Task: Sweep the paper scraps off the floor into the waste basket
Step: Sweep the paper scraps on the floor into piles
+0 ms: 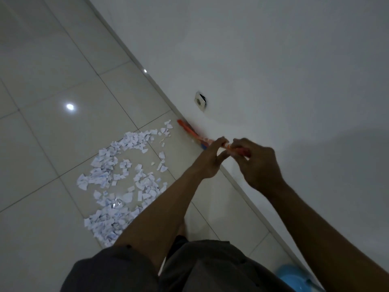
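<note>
Several white paper scraps [124, 175] lie in a loose pile on the pale tiled floor [52, 81], left of my arms. An orange broom [190, 131] leans along the base of the white wall, its far end near the skirting. My left hand [210, 159] pinches the broom's handle with its fingertips. My right hand [256, 163] grips the same handle just to the right, fingers curled round it. The waste basket is not in view.
A white wall [273, 60] runs diagonally on the right, with a wall socket [200, 101] low down. A blue plastic object [294, 279] sits on the floor at the bottom right by the wall. My dark shorts fill the bottom middle.
</note>
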